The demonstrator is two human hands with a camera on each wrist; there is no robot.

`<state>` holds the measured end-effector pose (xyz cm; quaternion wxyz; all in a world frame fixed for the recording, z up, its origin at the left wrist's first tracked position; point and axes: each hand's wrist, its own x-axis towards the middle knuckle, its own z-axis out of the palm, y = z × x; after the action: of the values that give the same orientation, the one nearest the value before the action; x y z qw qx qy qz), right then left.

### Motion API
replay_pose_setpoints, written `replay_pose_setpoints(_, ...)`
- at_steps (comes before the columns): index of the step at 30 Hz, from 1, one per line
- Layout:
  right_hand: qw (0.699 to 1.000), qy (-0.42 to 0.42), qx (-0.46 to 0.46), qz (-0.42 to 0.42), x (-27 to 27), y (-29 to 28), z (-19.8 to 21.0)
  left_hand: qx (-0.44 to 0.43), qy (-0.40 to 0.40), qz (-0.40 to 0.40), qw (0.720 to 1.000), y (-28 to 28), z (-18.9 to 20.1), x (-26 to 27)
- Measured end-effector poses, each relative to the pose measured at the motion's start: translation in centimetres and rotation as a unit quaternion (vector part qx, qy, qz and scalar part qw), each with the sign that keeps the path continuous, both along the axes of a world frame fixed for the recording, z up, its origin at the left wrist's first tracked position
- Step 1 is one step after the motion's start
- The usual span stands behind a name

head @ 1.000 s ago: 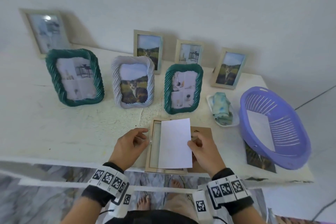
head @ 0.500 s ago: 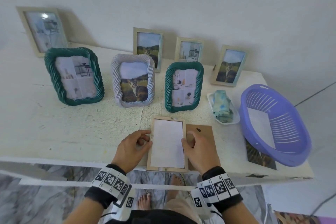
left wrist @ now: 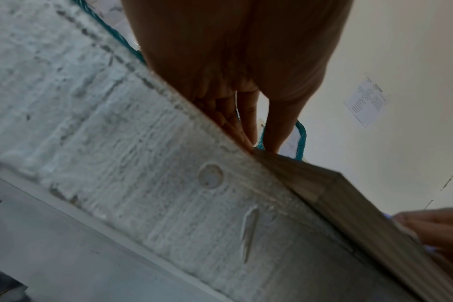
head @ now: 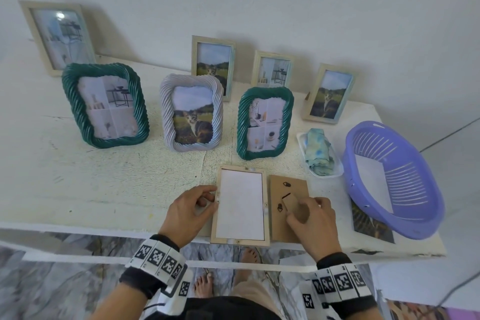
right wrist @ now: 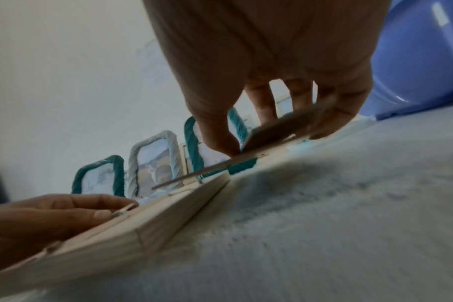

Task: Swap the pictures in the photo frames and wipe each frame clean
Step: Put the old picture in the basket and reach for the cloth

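picture (head: 240,206) sits face down in the frame (head: 215,218); left hand (head: 189,212) pinches its edge, right hand (head: 310,223) grips the backing board (head: 285,189) beside it, probably to be laid on next and clipped.

Face-down wooden frame (head: 240,205), brown backing (head: 288,210) beside

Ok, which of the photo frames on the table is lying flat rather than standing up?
The pale wooden frame at the front edge, between the left hand and right hand. It lies face down showing a white sheet; all the others stand upright.
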<state>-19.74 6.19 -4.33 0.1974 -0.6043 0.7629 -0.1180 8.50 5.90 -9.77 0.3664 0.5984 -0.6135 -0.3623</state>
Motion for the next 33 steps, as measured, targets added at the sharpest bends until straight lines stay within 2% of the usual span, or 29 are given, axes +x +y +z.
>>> replay_pose_setpoints(3, 0.998, -0.014, -0.067, -0.007, 1.1, -0.2, 0.9, 0.003, 0.001, 0.001, 1.0, 0.0, 0.0, 0.0)
replay_pose_setpoints(6, 0.993, 0.012, -0.104, 0.054, 3.5, -0.2, 1.3, 0.0, -0.001, 0.0, 1.0, 0.0, -0.2, 0.0)
replay_pose_setpoints(10, 0.988, 0.046, -0.081, 0.124, 6.7, -0.3, 0.4, -0.009, -0.006, -0.006, 1.0, -0.1, -0.3, 0.1)
replay_pose_setpoints(15, 0.986, 0.055, -0.081, 0.134, 9.1, -0.5, -0.7, -0.025, -0.01, -0.01, 1.0, 0.0, -0.1, 0.1)
replay_pose_setpoints(20, 0.979, 0.08, -0.106, 0.153, 9.1, -0.7, -1.1, -0.031, -0.016, -0.013, 0.999, 0.0, -0.3, 0.1)
replay_pose_setpoints(22, 0.977, 0.056, -0.1, 0.177, 8.2, -0.7, -1.1, -0.032, -0.014, -0.011, 0.999, 0.0, -0.4, 0.1)
replay_pose_setpoints(27, 0.976, -0.077, -0.045, 0.201, 4.2, -1.8, -1.0, -0.035, -0.014, -0.011, 0.999, -0.1, -0.5, 0.1)
replay_pose_setpoints(33, 0.956, -0.105, -0.002, 0.275, 1.1, -2.9, -1.1, -0.045, -0.012, -0.01, 0.999, 0.0, -0.4, 0.1)
